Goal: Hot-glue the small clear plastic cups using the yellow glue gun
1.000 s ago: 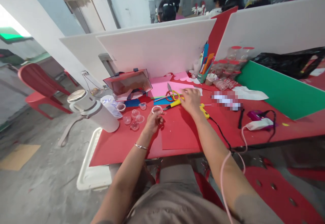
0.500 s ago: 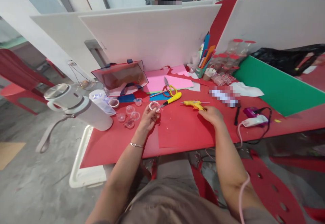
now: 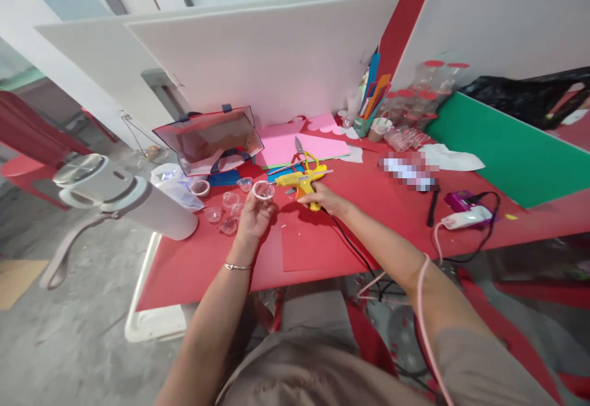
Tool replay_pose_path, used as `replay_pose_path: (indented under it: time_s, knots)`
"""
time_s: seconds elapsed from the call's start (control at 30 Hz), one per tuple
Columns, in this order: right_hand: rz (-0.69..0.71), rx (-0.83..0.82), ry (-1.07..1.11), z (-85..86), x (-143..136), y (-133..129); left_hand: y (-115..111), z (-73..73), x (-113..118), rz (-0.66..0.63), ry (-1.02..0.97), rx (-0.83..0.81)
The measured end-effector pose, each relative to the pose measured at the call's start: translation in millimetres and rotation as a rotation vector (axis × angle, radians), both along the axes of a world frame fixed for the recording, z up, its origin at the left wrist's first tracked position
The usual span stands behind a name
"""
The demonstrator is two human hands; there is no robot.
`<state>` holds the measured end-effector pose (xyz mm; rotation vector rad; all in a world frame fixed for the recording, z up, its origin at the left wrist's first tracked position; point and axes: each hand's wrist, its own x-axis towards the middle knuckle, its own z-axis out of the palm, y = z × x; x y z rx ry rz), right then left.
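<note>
My left hand (image 3: pixel 256 217) is closed around a small clear plastic cup (image 3: pixel 263 190), held rim up above the red table. In my right hand (image 3: pixel 319 199) is a yellow hot glue gun (image 3: pixel 295 179), its nozzle pointing left at the cup's rim; whether they touch I cannot tell. A clear glue stick pokes out of the gun's back, and a black cord hangs from its handle. Several more clear plastic cups (image 3: pixel 214 214) lie just left of my left hand. Scissors (image 3: pixel 310 158) with red and yellow handles lie behind the gun, which partly hides a yellow cutter.
A white bottle (image 3: pixel 157 206) leans at the table's left end. Behind are an open gift bag (image 3: pixel 212 142) and pink paper sheets (image 3: pixel 318 146). To the right stand a pen holder (image 3: pixel 362 126), lidded clear jars (image 3: pixel 415 102), a green board (image 3: pixel 498 148) and a white power strip (image 3: pixel 468 217).
My right hand has lifted the glue gun off the table and brought it left to the cup. My left hand with the cup sits slightly further left in view.
</note>
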<state>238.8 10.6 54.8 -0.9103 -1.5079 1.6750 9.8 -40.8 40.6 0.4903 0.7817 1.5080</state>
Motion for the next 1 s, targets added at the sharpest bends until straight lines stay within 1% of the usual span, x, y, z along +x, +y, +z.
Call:
replay_pose_path:
  time_s: [0.13, 0.3, 0.4, 0.5, 0.6, 0.7, 0.83, 1.0]
  knots:
    - [-0.025, 0.047, 0.105, -17.3, 7, 18, 3, -1.0, 2, -0.009, -0.032, -0.001]
    - [0.008, 0.031, 0.108, -28.8, 14, 20, 10, -3.9, 10, 0.002, -0.059, -0.027]
    - [-0.02, -0.06, 0.126, -31.0, 15, 21, 20, -3.0, 18, 0.026, -0.043, -0.031]
    - [-0.078, -0.153, 0.198, -31.0, 19, 25, 31, -2.6, 30, 0.026, -0.033, -0.024]
    - [-0.118, -0.198, 0.28, -29.8, 24, 32, 40, -4.6, 45, 0.044, -0.026, -0.024]
    - [-0.107, -0.226, 0.315, -29.4, 27, 36, 44, -7.4, 57, 0.06, -0.042, -0.007]
    - [-0.088, -0.253, 0.292, -31.9, 26, 39, 44, -8.3, 60, 0.076, -0.031, -0.008]
    - [-0.072, -0.226, 0.271, -35.2, 26, 41, 40, -6.9, 58, 0.05, -0.029, 0.006]
